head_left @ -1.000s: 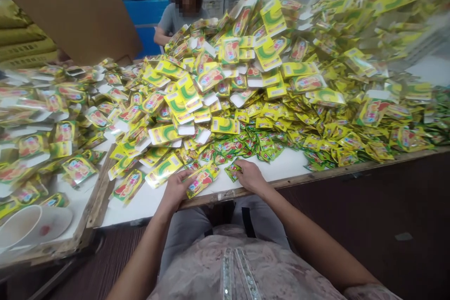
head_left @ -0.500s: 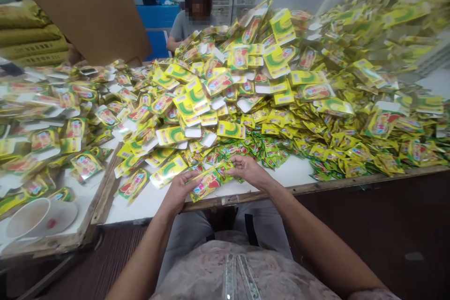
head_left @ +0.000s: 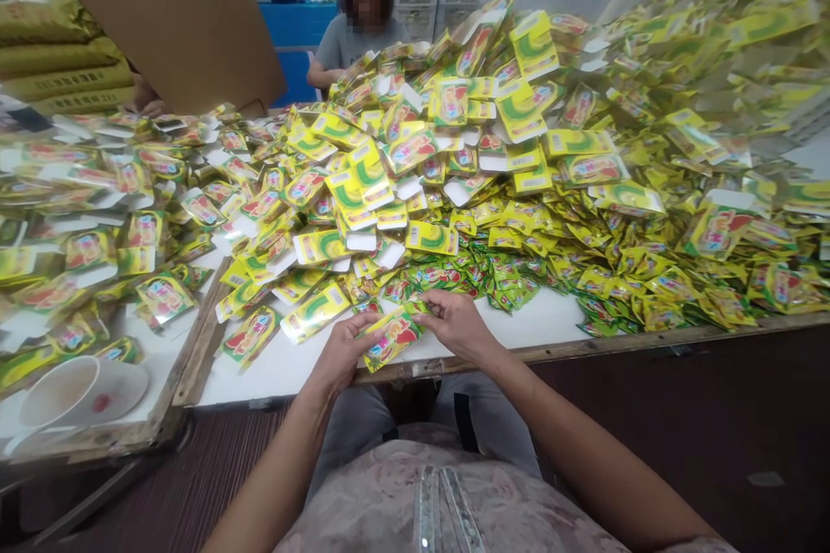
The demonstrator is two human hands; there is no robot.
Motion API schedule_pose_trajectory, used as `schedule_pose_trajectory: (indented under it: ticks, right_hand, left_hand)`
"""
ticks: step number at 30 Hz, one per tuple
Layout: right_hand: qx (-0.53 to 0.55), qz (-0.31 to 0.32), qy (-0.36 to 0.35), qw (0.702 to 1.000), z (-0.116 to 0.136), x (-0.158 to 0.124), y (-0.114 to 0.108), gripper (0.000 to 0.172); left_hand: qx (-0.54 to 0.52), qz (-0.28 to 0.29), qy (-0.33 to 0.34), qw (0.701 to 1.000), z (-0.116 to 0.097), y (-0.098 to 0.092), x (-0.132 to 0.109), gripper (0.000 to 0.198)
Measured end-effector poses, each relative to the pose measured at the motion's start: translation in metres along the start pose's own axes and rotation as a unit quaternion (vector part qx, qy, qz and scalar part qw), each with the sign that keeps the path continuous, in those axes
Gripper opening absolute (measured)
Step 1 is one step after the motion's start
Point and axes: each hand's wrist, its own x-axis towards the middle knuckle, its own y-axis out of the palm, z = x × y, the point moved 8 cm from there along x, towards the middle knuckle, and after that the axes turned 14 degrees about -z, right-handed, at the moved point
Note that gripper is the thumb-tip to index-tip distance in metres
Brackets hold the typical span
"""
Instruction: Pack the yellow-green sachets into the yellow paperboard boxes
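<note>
- Left edge: three stacked yellow sacks (head_left: 61, 60) show, with one white cup (head_left: 123, 393) nearer you.
- Your left hand (head_left: 342, 352) reaches up and inward, thumb and fingers pinching the left side of one yellow-green box (head_left: 392, 339).
- That box lies slantwise at the front of the desk (head_left: 276, 373), between your two hands.
- Your right hand (head_left: 459, 324) angles in from the right, fingers curled at the box's right end; what they grip, you cannot tell.
- Rightward, sachets (head_left: 512, 281) lie heaped, too many to count.
</note>
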Motion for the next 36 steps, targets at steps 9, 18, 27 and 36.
schedule_pose_trajectory:
  ticks: [9, 18, 27, 36]
  right_hand:
    - [0.132, -0.013, 0.107, 0.985, -0.019, -0.008, -0.003, 0.023]
    - [0.05, -0.033, 0.03, 0.998, -0.004, -0.014, -0.005, 0.013]
    - [0.2, 0.154, 0.087, 0.964, 0.009, -0.028, 0.046, 0.024]
    - [0.183, -0.044, 0.094, 0.978, -0.009, -0.009, 0.023, 0.021]
  left_hand:
    - [0.001, 0.004, -0.009, 1.0, 0.0, 0.016, -0.006, 0.047]
    - [0.008, -0.021, 0.004, 1.0, -0.004, 0.015, -0.007, 0.043]
    - [-0.007, -0.045, -0.06, 0.997, 0.005, 0.002, -0.014, 0.045]
    - [0.201, -0.328, 0.174, 0.907, -0.138, -0.116, -0.022, 0.055]
